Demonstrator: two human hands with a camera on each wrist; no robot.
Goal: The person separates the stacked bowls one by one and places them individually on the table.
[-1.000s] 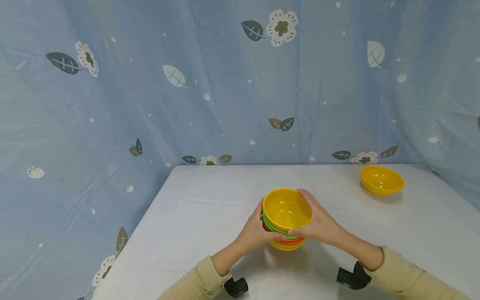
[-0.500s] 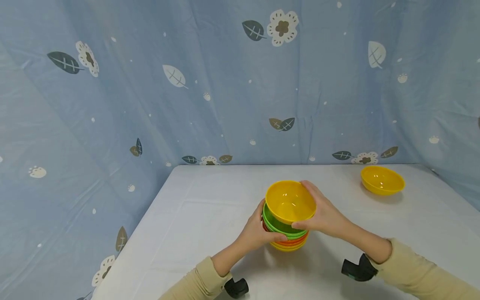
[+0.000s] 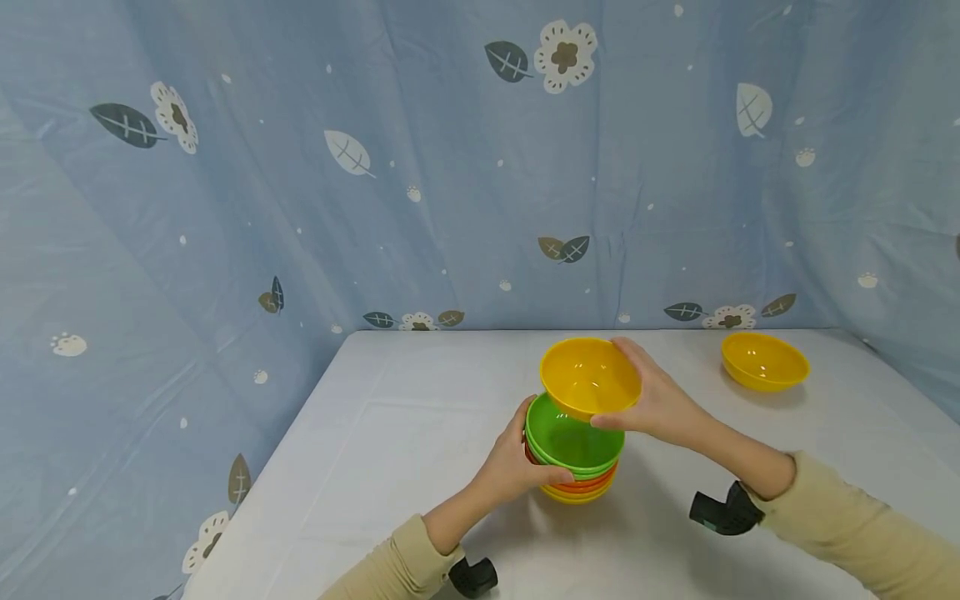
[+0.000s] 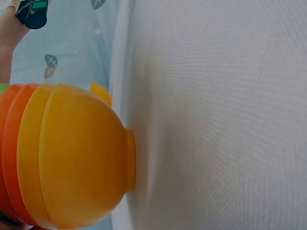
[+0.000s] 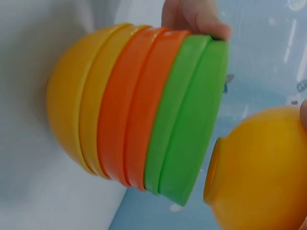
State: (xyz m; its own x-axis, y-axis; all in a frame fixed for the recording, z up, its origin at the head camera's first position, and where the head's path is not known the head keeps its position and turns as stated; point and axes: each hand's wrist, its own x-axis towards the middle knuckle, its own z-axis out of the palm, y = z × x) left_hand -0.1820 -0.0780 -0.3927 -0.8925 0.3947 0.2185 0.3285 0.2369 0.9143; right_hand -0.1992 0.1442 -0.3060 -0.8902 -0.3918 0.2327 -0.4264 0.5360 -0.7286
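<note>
In the head view a yellow bowl (image 3: 589, 377) is pinched at its rim by the right hand (image 3: 660, 407), tilted above a stack of nested bowls. The stack's top bowl is green (image 3: 573, 433), with orange and yellow ones under it. Around the stack's left side the left hand (image 3: 513, 462) curls, thumb in front. The right wrist view separates the raised yellow bowl (image 5: 264, 167) from the green bowls (image 5: 192, 120) by a gap; the left hand's fingers (image 5: 199, 17) touch the green rim. Seen from the left wrist, the lowest yellow bowl (image 4: 81, 158) appears close up.
Another yellow bowl (image 3: 763, 362) sits at the back right of the white-covered table (image 3: 420, 400). Behind and to the left hangs a blue patterned cloth (image 3: 450, 167). Dark devices (image 3: 472, 577) are strapped at both wrists.
The right hand has lifted the top yellow bowl off the stack, moving it up and slightly right and uncovering the green bowl. The left hand has stayed on the stack.
</note>
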